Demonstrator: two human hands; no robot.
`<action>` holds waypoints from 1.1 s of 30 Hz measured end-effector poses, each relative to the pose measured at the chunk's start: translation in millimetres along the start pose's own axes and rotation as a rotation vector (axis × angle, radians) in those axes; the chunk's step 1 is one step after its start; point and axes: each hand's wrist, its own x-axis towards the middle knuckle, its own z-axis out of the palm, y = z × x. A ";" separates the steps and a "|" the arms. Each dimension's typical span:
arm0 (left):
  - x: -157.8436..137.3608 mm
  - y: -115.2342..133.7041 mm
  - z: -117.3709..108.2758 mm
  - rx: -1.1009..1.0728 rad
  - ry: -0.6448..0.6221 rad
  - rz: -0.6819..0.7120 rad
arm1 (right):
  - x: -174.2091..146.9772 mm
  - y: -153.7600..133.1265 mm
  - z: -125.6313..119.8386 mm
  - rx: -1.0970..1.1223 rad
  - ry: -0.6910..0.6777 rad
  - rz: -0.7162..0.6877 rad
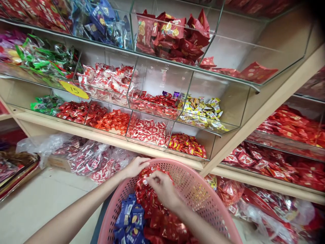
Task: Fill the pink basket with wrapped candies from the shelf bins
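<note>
- Blue packets [129,220]: 9 o'clock inside the pink basket [189,184], itself at 6 o'clock in view.
- Right hand [164,188]: above the shiny red packets [143,198], 11 o'clock in the basket; fingers bent, grip cannot be determined.
- Left hand [137,166]: basket's 11 o'clock rim; fingers bent, grip cannot be determined.
- Plastic bags [88,159]: 8 o'clock, below the shelf.
- Candy compartments [162,81]: 12 o'clock.

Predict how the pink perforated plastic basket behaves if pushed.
The basket may flex slightly: its wall is full of holes. Probably heavier than bare plastic, given the glossy blue packets and shiny red packets inside. The blue ones look loosely piled, so might shift.
</note>
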 end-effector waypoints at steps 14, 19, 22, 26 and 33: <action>1.4 -5.0 0.2 -0.055 -0.029 -0.011 | 16.9 69.5 -65.5 0.464 0.265 0.450; 2.1 -3.6 -0.4 -0.037 -0.021 -0.030 | 32.1 79.3 -45.6 0.382 0.309 0.442; 1.1 0.2 -0.8 -0.070 -0.038 -0.031 | 38.3 85.6 -36.1 0.248 0.323 0.364; 0.6 1.4 -2.1 -0.071 -0.043 -0.036 | 37.7 71.8 -43.0 0.014 0.330 0.301; -4.7 -1.9 -11.2 -0.020 -0.024 -0.064 | -90.4 30.5 -117.8 -0.147 0.459 0.144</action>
